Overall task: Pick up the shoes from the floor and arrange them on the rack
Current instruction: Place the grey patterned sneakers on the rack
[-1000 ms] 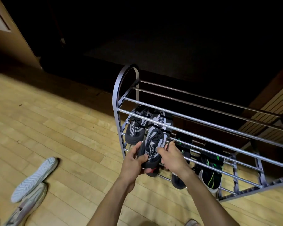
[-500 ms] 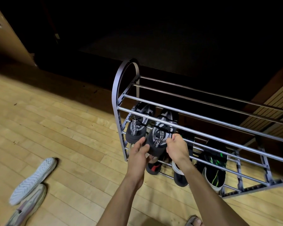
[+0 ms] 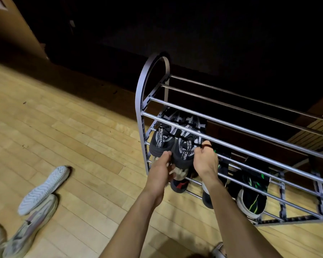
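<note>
Both hands clamp the right knit shoe (image 3: 185, 153) at its heel, L hand (image 3: 161, 164) at 7 o'clock & R hand (image 3: 205, 161) at 4, prob. seating it on the rack (image 3: 149, 86) mid tier beside its mate (image 3: 161, 140), heels out so pairs match; grey pair (image 3: 37, 198) waits on floor w/ one sole-up.

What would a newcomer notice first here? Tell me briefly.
Both hands, left hand and right hand, meet at a black-and-white shoe on the grey metal rack, beside its mate. To the left, pale sneakers lie loose on the wooden floor.
</note>
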`<action>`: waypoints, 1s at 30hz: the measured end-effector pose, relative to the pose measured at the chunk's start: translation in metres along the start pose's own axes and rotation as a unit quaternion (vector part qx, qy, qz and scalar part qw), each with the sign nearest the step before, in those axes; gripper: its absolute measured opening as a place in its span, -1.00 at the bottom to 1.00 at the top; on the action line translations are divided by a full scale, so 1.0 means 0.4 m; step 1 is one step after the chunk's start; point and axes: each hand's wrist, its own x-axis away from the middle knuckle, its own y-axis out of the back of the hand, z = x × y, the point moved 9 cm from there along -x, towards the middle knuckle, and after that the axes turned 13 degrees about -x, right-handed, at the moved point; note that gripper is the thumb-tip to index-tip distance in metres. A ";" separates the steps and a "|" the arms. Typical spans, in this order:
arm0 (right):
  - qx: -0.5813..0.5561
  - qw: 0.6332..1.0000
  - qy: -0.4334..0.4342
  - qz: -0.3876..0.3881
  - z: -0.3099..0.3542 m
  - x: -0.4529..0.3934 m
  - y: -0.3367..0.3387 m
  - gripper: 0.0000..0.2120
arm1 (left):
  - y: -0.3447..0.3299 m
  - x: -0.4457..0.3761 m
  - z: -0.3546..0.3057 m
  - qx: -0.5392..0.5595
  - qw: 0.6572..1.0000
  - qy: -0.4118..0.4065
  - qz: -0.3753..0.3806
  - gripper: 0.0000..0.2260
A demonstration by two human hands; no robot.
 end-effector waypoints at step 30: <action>-0.128 0.990 -0.054 0.034 -0.061 -0.042 -0.006 -0.78 | -0.051 -0.010 -0.001 -0.029 0.998 -0.031 0.048 -0.74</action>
